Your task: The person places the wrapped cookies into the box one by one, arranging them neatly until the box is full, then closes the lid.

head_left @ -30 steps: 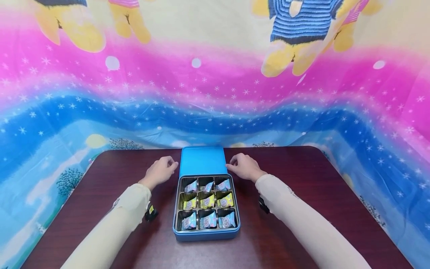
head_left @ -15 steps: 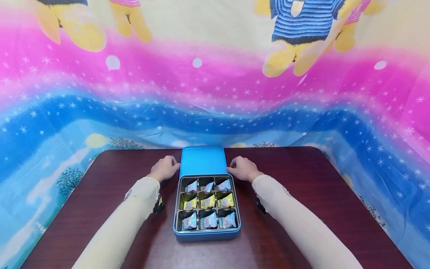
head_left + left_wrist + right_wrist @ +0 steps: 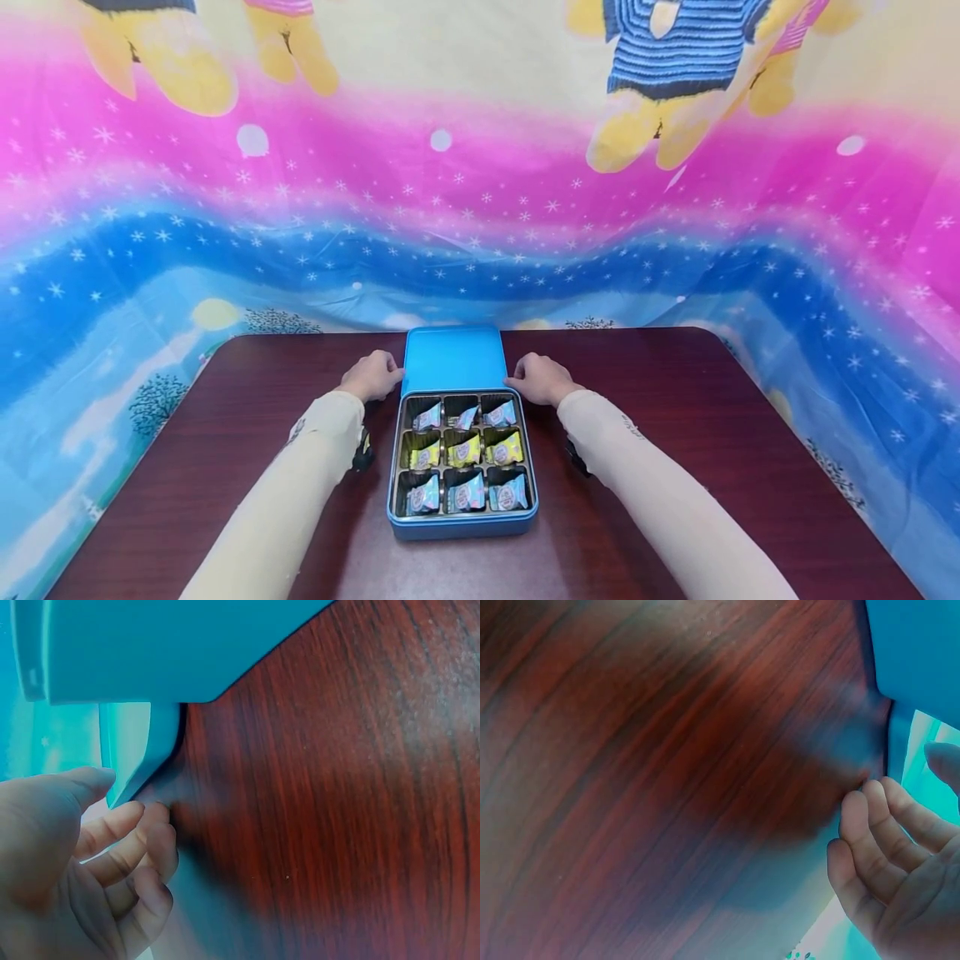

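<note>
A blue hinged tin box (image 3: 461, 527) stands on the table, its lid (image 3: 453, 360) folded back flat behind it. Wrapped candies (image 3: 462, 450) sit in the compartments of its insert, blue ones in the front and back rows and yellow ones between. My left hand (image 3: 372, 375) pinches the lid's left edge; in the left wrist view, its thumb (image 3: 94, 780) lies over the rim with fingers bent outside. At the opposite edge, my right hand (image 3: 542, 379) holds the lid likewise, thumb (image 3: 943, 761) inside and fingers against the outer side in the right wrist view.
The dark red wooden table (image 3: 675, 417) extends to both sides of the box. Behind it hangs a colourful printed cloth (image 3: 480, 192), close to the table's back edge and the lid's far end. Each wrist carries a black device, such as the left one (image 3: 363, 450).
My left hand has moved right, from just beside the lid onto its left edge. My right hand has shifted slightly but stays at the right edge. Box and lid have not moved.
</note>
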The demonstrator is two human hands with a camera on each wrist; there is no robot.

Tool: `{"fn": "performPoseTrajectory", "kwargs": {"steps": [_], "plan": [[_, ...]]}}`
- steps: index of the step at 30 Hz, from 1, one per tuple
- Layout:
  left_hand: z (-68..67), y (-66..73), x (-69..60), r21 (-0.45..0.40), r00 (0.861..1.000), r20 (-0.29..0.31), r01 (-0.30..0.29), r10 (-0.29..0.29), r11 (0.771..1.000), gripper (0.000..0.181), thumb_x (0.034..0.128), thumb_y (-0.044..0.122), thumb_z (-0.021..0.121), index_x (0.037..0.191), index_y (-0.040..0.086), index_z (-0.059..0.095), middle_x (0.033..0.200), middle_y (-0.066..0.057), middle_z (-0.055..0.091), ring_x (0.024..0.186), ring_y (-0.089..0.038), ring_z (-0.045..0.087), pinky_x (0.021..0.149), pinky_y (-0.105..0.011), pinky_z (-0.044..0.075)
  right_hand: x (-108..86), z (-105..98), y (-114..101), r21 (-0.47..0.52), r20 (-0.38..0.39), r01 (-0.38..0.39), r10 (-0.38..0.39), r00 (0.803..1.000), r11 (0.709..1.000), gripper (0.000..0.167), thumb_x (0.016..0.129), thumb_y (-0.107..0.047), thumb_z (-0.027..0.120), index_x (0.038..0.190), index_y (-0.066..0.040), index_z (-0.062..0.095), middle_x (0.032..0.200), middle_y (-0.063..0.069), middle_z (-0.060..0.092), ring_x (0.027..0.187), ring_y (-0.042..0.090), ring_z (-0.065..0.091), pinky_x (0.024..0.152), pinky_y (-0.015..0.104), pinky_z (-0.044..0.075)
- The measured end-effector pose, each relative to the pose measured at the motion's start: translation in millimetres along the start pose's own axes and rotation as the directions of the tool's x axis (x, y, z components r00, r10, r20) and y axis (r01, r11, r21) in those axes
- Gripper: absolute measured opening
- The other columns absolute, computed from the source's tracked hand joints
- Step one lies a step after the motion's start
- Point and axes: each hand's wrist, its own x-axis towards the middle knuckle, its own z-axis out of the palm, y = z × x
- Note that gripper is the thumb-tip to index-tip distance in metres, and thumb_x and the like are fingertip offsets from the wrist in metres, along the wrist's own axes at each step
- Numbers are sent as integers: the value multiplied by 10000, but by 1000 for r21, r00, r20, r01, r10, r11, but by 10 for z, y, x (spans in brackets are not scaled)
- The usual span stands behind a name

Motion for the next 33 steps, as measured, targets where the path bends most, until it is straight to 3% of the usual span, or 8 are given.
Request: {"fn": "performPoseTrajectory", "kwargs": {"steps": [8, 16, 23, 28, 33], "plan": [[33, 25, 6, -4, 1000, 2, -10, 10, 1000, 341, 1041, 310, 520, 767, 113, 476, 605, 3, 479, 562, -168, 502, 539, -312, 363, 59, 50, 7, 17, 14, 4, -4, 1000, 1000, 355, 997, -316, 631, 685, -148, 610, 579, -21, 451, 572, 158, 463, 584, 302, 374], [57, 68, -36, 38, 1000, -11, -9, 9, 999, 282, 1001, 292, 603, 804, 103, 533, 696, -15, 499, 637, -185, 490, 590, -324, 376, 55, 72, -18, 15, -2, 25, -25, 1000, 1000, 191, 1001, -253, 630, 875, -134, 711, 795, 10, 656, 697, 169, 565, 671, 326, 436], [83, 52, 3, 54, 1000, -1, -4, 4, 999, 294, 977, 251, 617, 732, 129, 508, 663, 1, 472, 621, -179, 474, 597, -328, 376, 78, 79, -20, 28, -7, 18, -17, 1000, 999, 263, 997, -247, 635, 761, -141, 686, 650, 0, 568, 627, 172, 528, 629, 320, 408], [86, 58, -1, 67, 1000, -15, -15, 16, 998, 262, 964, 193, 584, 724, 130, 497, 668, -7, 468, 623, -189, 472, 591, -333, 372, 91, 84, -19, 31, -21, 26, -26, 999, 999, 216, 991, -227, 642, 806, -149, 723, 713, -1, 640, 644, 166, 543, 640, 320, 419], [68, 70, -5, 28, 999, -42, 0, 1, 1000, 206, 965, 189, 582, 777, 111, 553, 686, -31, 562, 627, -196, 530, 586, -333, 395, 96, 75, -10, 43, -50, 41, -39, 998, 998, 205, 981, -191, 633, 811, -155, 743, 743, 2, 677, 647, 164, 542, 640, 323, 413]]}}
